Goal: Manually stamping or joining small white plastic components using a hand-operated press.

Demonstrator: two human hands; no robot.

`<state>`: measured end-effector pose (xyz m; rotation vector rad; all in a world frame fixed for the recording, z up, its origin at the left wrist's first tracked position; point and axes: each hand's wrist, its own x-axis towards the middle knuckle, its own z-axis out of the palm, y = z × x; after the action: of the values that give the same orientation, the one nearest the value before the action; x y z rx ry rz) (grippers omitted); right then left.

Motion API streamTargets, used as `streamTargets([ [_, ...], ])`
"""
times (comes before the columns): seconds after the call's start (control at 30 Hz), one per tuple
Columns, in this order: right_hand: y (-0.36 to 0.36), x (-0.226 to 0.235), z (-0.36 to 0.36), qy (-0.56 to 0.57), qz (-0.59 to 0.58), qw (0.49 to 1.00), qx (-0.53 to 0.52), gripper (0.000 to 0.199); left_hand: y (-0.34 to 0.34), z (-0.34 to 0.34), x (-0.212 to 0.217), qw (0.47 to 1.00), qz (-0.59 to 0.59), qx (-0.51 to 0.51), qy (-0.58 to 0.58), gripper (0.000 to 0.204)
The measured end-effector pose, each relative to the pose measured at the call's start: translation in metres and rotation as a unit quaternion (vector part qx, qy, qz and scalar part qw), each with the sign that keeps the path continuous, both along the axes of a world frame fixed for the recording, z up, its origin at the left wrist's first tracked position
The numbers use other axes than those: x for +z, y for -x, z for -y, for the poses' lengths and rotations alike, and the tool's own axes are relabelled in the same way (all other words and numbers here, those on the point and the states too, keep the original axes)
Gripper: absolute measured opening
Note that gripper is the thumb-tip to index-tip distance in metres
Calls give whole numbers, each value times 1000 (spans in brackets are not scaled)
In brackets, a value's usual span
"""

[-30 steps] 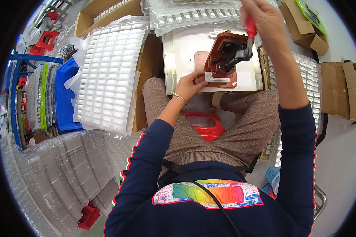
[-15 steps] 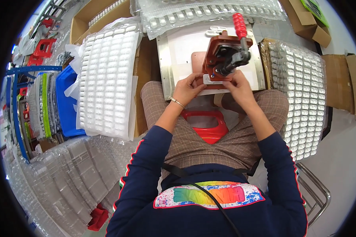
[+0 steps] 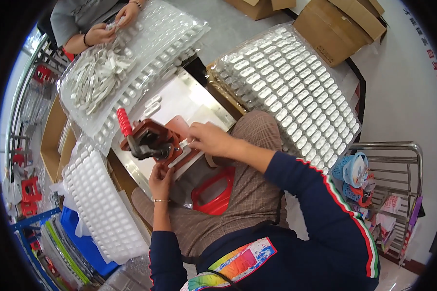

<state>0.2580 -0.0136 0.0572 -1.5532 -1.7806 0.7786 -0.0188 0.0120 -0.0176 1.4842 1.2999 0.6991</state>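
A brown-red toggle clamp fixture [image 3: 150,138] with a red ribbed handle [image 3: 124,121] stands on a white board [image 3: 179,99] in front of me. Along the fixture's near edge lies a slim white oblong piece [image 3: 180,157]. My left hand [image 3: 160,182] pinches at this piece's left end, thumb and fingertips close together. Bent and closed, the fingers of my right hand [image 3: 209,139] are beside the right end of the fixture; whatever sits between their tips is too small to make out. Several white oblong pieces [image 3: 153,104] rest on the board behind the clamp.
Trays of white pieces stand to the right [image 3: 286,82] and left [image 3: 104,194]. At the far left, a co-worker's hands [image 3: 112,26] are above a pile of white strips [image 3: 99,72]. A red stool [image 3: 213,194] is between my knees; a metal rack [image 3: 393,160] stands right.
The view has swung to the right, bringing the co-worker and metal rack into sight. My right hand has shifted slightly off the white piece; my left stays at its end.
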Motion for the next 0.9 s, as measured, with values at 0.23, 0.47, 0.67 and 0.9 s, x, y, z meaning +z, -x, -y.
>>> streamTargets([
  [0.23, -210, 29, 33, 24, -69, 967, -244, 16, -9, 0, 17, 999, 6, 12, 42, 20],
  [0.47, -428, -19, 90, -43, 123, 867, -481, 18, -4, -1, 15, 996, -35, 39, 70, 20],
  [0.67, -469, -3, 53, -28, 285, 839, -463, 10, -1, 0, 21, 990, -37, 64, 124, 31],
  [0.9, -466, 2, 22, -26, 478, 799, -364, 13, -10, 6, 28, 983, -43, 119, 129, 30],
])
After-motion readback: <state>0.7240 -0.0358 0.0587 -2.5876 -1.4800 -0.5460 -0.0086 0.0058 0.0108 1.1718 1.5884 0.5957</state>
